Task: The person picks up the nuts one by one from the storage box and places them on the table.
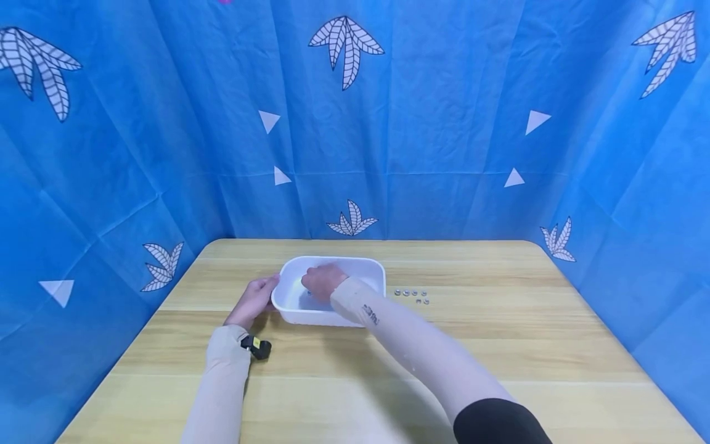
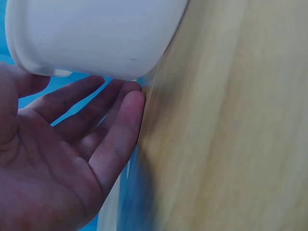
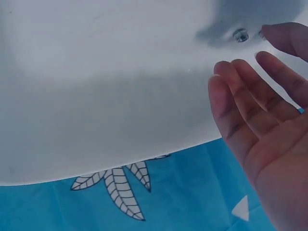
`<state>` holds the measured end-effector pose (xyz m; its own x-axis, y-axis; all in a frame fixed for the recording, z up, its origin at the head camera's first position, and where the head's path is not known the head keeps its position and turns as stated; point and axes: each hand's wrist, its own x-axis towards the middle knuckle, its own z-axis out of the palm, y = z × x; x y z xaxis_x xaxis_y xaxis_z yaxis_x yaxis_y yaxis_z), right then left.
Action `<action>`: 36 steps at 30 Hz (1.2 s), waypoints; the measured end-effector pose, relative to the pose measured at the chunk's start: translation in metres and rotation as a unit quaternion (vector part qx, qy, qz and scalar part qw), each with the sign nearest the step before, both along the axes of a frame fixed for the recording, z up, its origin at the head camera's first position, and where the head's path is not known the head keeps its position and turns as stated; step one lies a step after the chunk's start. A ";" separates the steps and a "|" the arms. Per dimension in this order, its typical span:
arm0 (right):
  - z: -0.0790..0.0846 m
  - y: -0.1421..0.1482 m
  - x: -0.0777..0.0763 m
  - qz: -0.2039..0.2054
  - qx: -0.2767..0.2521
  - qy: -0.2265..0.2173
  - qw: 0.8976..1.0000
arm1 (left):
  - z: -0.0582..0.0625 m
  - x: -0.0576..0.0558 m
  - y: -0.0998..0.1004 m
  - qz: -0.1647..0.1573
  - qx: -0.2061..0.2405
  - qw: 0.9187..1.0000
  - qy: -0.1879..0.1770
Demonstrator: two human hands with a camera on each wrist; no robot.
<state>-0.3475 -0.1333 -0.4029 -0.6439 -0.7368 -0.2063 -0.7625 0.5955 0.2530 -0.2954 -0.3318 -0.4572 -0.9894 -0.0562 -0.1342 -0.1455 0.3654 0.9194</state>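
Observation:
A white plastic basin (image 1: 333, 317) stands on the table. My left hand (image 1: 256, 299) holds its left end, thumb at the rim and fingers (image 2: 118, 139) against the outer wall. Inside the basin is my right hand (image 1: 323, 282), blurred in the head view. In the right wrist view its fingers (image 3: 248, 98) are slightly bent, with a gap between thumb and forefinger. Just past the fingertips, a small metal nut (image 3: 240, 35) lies on the basin floor. Another shiny bit (image 3: 262, 34) shows beside the thumb tip, mostly hidden.
Several small metal nuts (image 1: 406, 293) lie in two short rows on the wooden table (image 1: 499, 333), right of the basin. A blue curtain (image 1: 444, 123) with white leaf prints surrounds the table's back and sides. The right forearm crosses over the basin's near rim.

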 end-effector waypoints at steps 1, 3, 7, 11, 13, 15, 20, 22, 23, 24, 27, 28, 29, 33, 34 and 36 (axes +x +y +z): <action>-0.001 -0.001 0.001 0.002 0.004 0.003 1.000 | 0.000 0.000 0.000 -0.001 -0.001 1.000 0.000; -0.003 -0.004 0.003 0.001 0.006 0.007 1.000 | -0.001 0.000 -0.001 -0.003 -0.001 1.000 0.002; -0.005 -0.007 0.003 -0.009 0.014 0.005 1.000 | 0.000 0.000 0.001 -0.002 -0.001 1.000 0.001; -0.005 -0.008 0.003 -0.011 0.018 0.003 1.000 | 0.002 0.002 0.004 -0.001 0.004 1.000 0.003; -0.006 -0.009 0.005 -0.007 0.018 0.005 1.000 | 0.003 0.003 0.006 -0.001 0.007 1.000 0.005; -0.006 -0.009 0.006 -0.003 0.017 0.006 1.000 | 0.003 0.003 0.006 -0.002 0.008 1.000 0.005; -0.005 -0.008 0.009 0.008 0.003 -0.004 1.000 | 0.003 0.003 0.004 0.001 0.002 1.000 0.004; -0.004 -0.007 0.009 0.011 0.001 -0.011 1.000 | 0.003 0.003 0.003 0.001 0.002 1.000 0.005; -0.004 -0.007 0.009 0.010 0.002 -0.016 1.000 | 0.003 0.003 0.003 0.001 0.003 1.000 0.005; -0.004 -0.006 0.009 0.010 0.002 -0.020 1.000 | 0.003 0.004 0.003 0.000 0.003 1.000 0.006; -0.003 -0.004 0.010 0.008 0.015 -0.019 1.000 | 0.003 0.004 0.004 -0.001 0.006 1.000 0.006; -0.003 -0.003 0.010 0.005 0.020 -0.019 1.000 | 0.002 0.004 0.004 -0.001 0.008 1.000 0.006; -0.003 -0.002 0.011 0.004 0.023 -0.018 1.000 | 0.002 0.004 0.004 -0.002 0.009 1.000 0.005; -0.002 0.001 0.014 0.003 0.028 -0.013 1.000 | 0.001 0.004 0.003 -0.004 0.011 1.000 0.008; -0.002 0.002 0.015 0.003 0.029 -0.011 0.999 | 0.001 0.004 0.003 -0.003 0.012 1.000 0.009; -0.002 0.003 0.016 0.001 0.025 -0.012 1.000 | 0.000 0.003 0.002 -0.001 0.012 1.000 0.012</action>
<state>-0.3316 -0.1303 -0.4048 -0.6373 -0.7262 -0.2579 -0.7694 0.5814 0.2644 -0.2921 -0.3298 -0.4570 -0.9924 -0.0508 -0.1118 -0.1225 0.3435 0.9311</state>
